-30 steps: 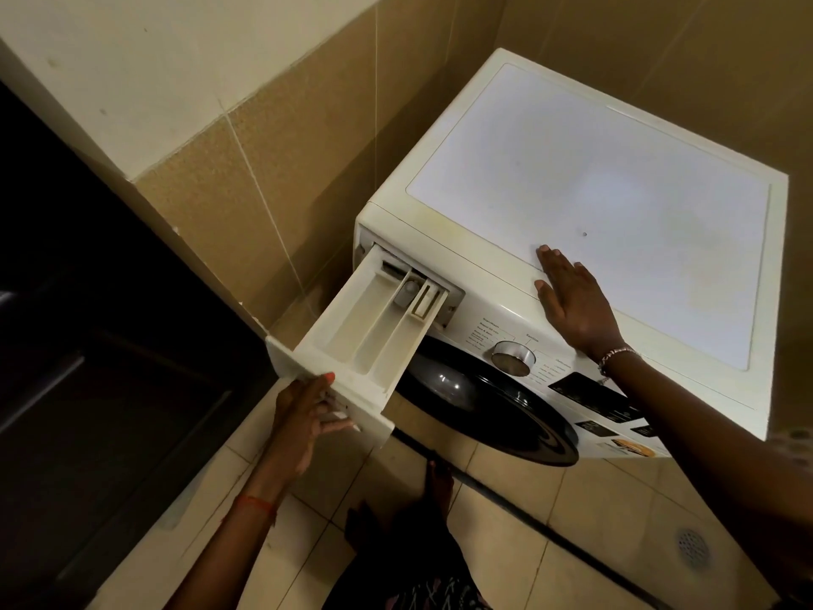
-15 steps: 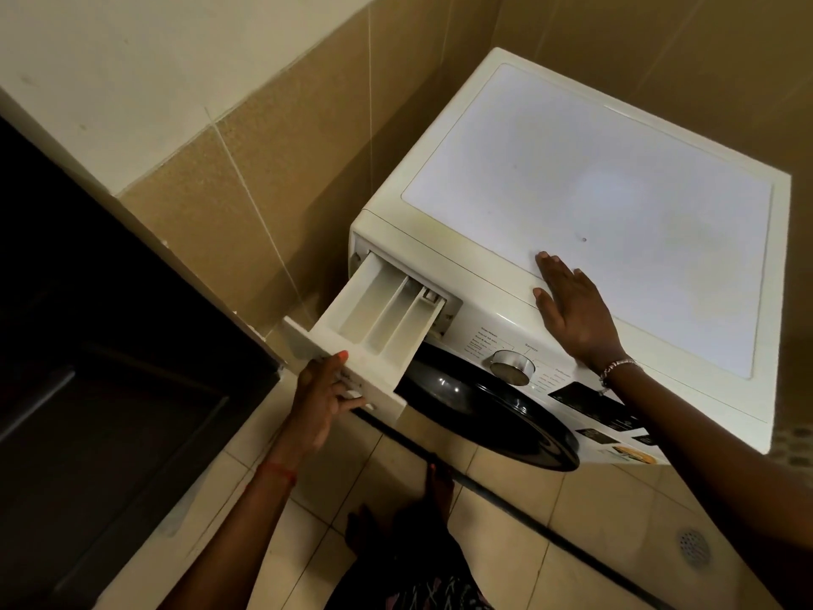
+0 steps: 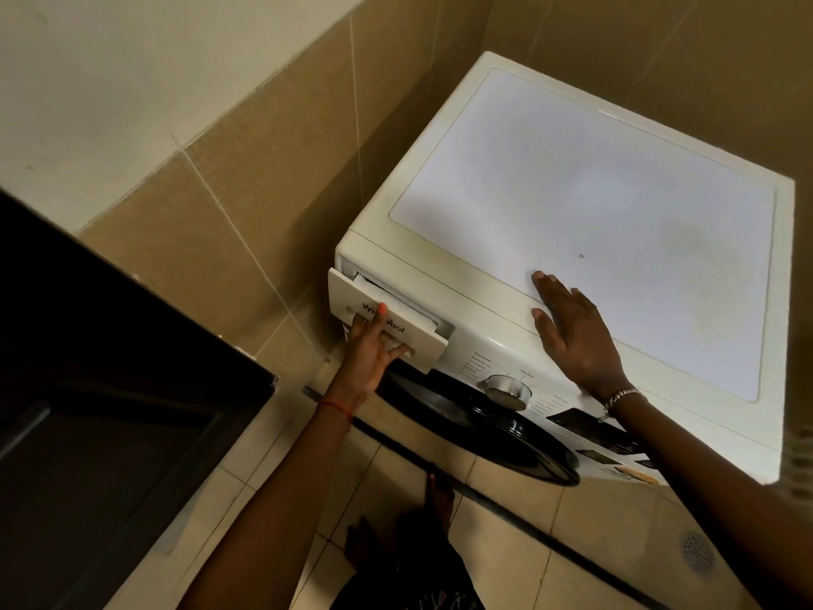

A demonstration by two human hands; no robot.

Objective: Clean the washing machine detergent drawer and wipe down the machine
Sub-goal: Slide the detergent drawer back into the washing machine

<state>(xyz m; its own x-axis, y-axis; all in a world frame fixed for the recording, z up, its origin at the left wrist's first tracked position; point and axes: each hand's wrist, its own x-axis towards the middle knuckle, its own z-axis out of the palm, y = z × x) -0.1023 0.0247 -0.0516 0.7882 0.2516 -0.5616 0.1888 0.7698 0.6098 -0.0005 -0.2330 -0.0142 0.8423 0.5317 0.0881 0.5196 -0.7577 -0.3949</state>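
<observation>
- Though the detergent drawer (image 3: 424,345) sits almost home, it stands a little proud of its slot at the upper left corner of the washing machine (image 3: 572,191) front. A narrow white gap shows along its top edge.
- Left hand (image 3: 369,345): grip clamped on the drawer's front panel, fingers hooked into the recess under its lower edge, thumb laid up over the printed face.
- Right hand (image 3: 572,336): grip apart, palm flat and fingers spread on the front edge of the machine top, holding nothing. Likely a brace.
- Below the drawer are the dark round door (image 3: 484,429) and a silver dial (image 3: 508,389). A tiled wall (image 3: 264,191) stands close on the drawer side.
- Handling, judged: the drawer looks like light, rigid moulded plastic that slides on a straight track. It should be pulled level, not levered, since the thin panel could flex or crack.
- Best hold is the present one at the recess. Once the drawer is well out, a second hand under the tray body would steady it.
- Detergent residue could make the inside slippery; this cannot be seen from here.
- Any release catch is hidden inside the slot.
- The machine itself is heavy and stiff, with a smooth top that should wipe easily. Neither hand holds a cloth.
</observation>
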